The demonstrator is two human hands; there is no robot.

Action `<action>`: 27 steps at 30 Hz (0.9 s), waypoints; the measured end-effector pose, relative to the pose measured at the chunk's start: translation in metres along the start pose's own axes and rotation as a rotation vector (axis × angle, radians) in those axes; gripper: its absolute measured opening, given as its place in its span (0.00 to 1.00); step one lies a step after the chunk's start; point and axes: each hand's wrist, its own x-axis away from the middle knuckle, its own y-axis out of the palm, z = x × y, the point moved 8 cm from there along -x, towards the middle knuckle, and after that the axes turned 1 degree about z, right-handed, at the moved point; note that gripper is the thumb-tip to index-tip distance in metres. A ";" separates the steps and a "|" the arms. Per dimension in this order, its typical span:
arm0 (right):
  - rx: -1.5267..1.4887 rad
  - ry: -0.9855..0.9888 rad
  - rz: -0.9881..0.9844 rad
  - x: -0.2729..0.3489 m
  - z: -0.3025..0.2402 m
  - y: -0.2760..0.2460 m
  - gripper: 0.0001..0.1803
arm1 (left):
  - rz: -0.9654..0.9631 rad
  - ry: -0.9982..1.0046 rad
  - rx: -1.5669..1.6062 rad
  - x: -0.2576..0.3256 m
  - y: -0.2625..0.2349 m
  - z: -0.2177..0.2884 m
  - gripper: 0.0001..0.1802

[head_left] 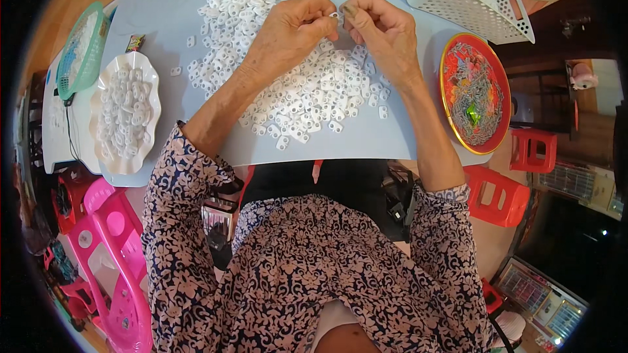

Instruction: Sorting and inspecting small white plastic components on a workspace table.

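Both hands are raised close together over a heap of small white plastic pieces (pixel 314 101) with holes in them. My left hand (pixel 291 29) is closed in a pinch, a white plastic piece (pixel 335 16) showing at its thumb and fingertip. Just to the right, my right hand (pixel 389 33) has its thumb pressed to its curled fingers; whatever sits in that pinch is too small to make out. A red plate (pixel 447 101) with a gold rim, holding many small grey metal parts (pixel 481 101), stands at the right.
At the left stands a scalloped white dish (pixel 154 108) full of similar pieces, with a green basket (pixel 101 36) beyond it. A white perforated basket (pixel 451 16) occupies the back right. Red stools (pixel 497 196) and a pink chair (pixel 121 274) flank the table (pixel 386 140).
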 end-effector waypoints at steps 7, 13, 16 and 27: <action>0.035 -0.005 -0.012 0.001 0.004 0.002 0.08 | 0.032 0.033 0.028 0.002 0.001 0.007 0.06; -0.027 0.016 0.023 0.000 0.008 0.005 0.09 | 0.054 0.034 0.041 0.000 -0.002 0.002 0.06; -0.060 0.009 0.011 0.000 0.006 0.005 0.10 | 0.045 0.001 0.055 -0.002 -0.004 0.000 0.06; 0.020 0.017 0.063 -0.001 0.001 -0.005 0.13 | 0.184 -0.024 0.147 -0.007 -0.028 0.004 0.09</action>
